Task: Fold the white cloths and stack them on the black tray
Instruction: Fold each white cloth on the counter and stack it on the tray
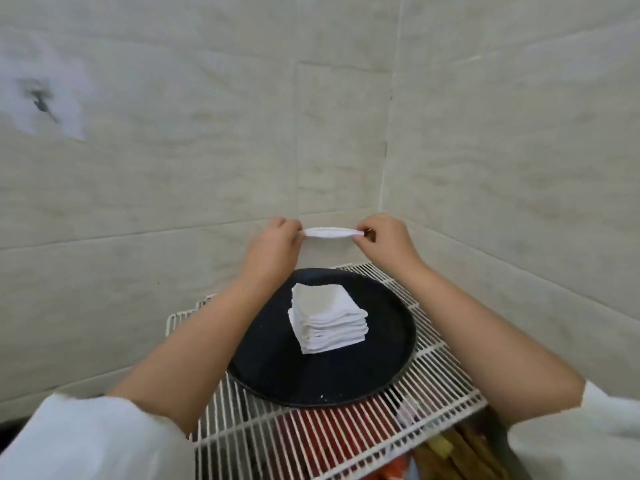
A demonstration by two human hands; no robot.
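Cloth: we pinch its ends, left fingers and right fingers, frame centre | stack on tray, below

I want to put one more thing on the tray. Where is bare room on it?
The black tray is bare all around the stack of folded cloths, widest at its near-left part. Above the far rim it is crowded: left hand and right hand pinch a white cloth.

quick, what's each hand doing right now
Left hand: closed, pinching the left end of the white cloth.
Right hand: closed, pinching the right end of the same cloth.
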